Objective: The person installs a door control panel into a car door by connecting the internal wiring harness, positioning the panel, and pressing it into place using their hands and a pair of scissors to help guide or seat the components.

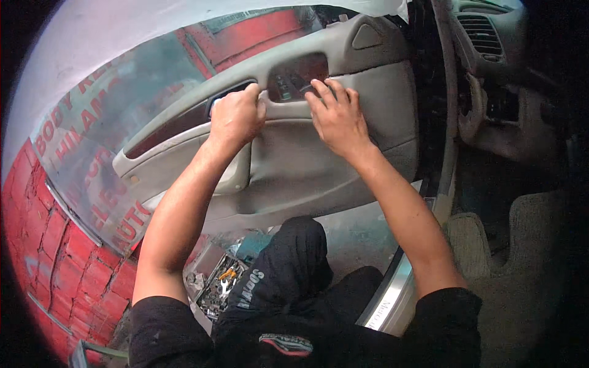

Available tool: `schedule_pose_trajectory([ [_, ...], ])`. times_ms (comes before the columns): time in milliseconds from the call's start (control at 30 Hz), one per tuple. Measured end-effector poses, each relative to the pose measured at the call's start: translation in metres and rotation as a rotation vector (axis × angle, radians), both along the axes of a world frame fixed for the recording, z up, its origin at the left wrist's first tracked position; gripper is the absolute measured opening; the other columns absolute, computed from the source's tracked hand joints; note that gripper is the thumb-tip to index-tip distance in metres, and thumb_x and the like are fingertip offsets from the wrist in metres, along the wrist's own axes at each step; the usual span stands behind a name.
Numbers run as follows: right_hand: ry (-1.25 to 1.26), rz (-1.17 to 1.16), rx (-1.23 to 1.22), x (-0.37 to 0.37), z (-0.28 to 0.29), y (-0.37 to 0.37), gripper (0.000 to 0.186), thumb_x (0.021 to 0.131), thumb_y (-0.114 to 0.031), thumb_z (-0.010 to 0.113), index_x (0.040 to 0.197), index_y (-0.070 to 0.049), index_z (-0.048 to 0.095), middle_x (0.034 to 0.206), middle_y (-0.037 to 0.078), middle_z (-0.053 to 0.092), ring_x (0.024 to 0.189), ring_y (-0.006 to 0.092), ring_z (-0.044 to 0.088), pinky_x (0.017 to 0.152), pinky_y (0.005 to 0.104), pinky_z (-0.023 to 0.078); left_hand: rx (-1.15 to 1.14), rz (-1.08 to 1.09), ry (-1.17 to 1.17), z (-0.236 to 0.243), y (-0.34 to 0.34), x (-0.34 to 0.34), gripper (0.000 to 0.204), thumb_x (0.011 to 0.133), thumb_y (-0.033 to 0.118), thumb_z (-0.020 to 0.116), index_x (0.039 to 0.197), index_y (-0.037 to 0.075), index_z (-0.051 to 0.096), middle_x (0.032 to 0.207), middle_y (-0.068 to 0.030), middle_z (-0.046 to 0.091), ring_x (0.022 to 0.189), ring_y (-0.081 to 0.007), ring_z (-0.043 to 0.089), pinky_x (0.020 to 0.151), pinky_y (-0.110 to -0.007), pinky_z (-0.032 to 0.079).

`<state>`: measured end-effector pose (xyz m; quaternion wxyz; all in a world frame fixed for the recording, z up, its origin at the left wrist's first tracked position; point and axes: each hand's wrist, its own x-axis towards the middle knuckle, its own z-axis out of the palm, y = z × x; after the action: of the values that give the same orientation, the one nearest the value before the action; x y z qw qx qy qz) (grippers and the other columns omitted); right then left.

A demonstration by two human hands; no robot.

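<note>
A grey-beige car door panel (300, 165) spans the view in front of me. My left hand (238, 116) is closed at the dark inner door handle recess (230, 91). A bit of something white shows at the edges of that fist, but its kind is hidden. To the right, my right hand (338, 116) is open, its fingers spread and bent. Its fingertips reach the lower right edge of a dark, glossy switch panel (297, 78) set in the door. A dark trim strip (165, 129) runs left from the handle along the armrest.
A tray of tools (222, 285), with wrenches in it, lies on the ground beside my dark-trousered leg (294, 251). The door sill (386, 300), a seat or carpet edge (467, 242) and the dashboard vent (480, 34) are at right. A red brick wall (73, 270) stands at left.
</note>
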<state>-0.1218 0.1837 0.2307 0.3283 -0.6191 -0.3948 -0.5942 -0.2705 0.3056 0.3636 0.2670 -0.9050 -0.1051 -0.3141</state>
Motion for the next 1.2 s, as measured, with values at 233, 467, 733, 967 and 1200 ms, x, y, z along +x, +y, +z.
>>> schedule_pose_trajectory([
  [233,-0.086,-0.007,-0.038,0.014,0.025,-0.004,0.028,0.085,-0.011,0.058,0.111,-0.009,0.067,0.114,0.007,0.061,0.108,0.0267,0.055,0.089,0.0402,0.045,-0.178,-0.068,-0.191,-0.015,0.010,0.014,0.027,0.090,0.030,0.064,0.096,0.004,0.068,0.094,-0.0204,0.071,0.091,-0.0395,0.068,0.081,-0.048,0.052],
  [467,-0.082,-0.103,-0.085,0.025,0.033,0.012,0.017,0.084,-0.012,0.060,0.100,-0.010,0.066,0.099,0.004,0.057,0.092,0.0234,0.056,0.079,0.0393,0.045,-0.141,-0.054,-0.197,-0.016,0.014,0.021,0.029,0.091,0.032,0.063,0.102,0.006,0.069,0.093,-0.0207,0.071,0.091,-0.0392,0.068,0.081,-0.049,0.052],
  [733,-0.143,-0.165,0.002,0.027,0.028,0.016,0.018,0.086,-0.015,0.060,0.103,-0.009,0.061,0.099,0.004,0.057,0.091,0.0219,0.055,0.075,0.0387,0.043,-0.175,-0.021,-0.249,-0.021,0.008,0.026,0.029,0.090,0.030,0.064,0.106,0.007,0.069,0.097,-0.0188,0.072,0.094,-0.0387,0.068,0.081,-0.048,0.052],
  [967,-0.261,-0.169,0.101,0.033,0.024,0.016,0.016,0.083,-0.018,0.059,0.097,-0.011,0.063,0.092,0.002,0.055,0.087,0.0206,0.055,0.073,0.0385,0.042,-0.026,-0.336,-0.479,-0.033,0.012,0.043,0.025,0.087,0.025,0.069,0.106,0.008,0.069,0.100,-0.0151,0.068,0.099,-0.0350,0.063,0.085,-0.045,0.050],
  [1200,-0.149,-0.169,0.027,0.027,0.022,0.014,0.024,0.087,-0.013,0.059,0.110,-0.010,0.061,0.108,0.003,0.058,0.094,0.0212,0.055,0.078,0.0385,0.043,0.308,-0.272,-0.275,0.003,-0.001,0.065,0.022,0.081,0.021,0.071,0.093,0.005,0.065,0.096,-0.0159,0.064,0.098,-0.0363,0.060,0.086,-0.047,0.048],
])
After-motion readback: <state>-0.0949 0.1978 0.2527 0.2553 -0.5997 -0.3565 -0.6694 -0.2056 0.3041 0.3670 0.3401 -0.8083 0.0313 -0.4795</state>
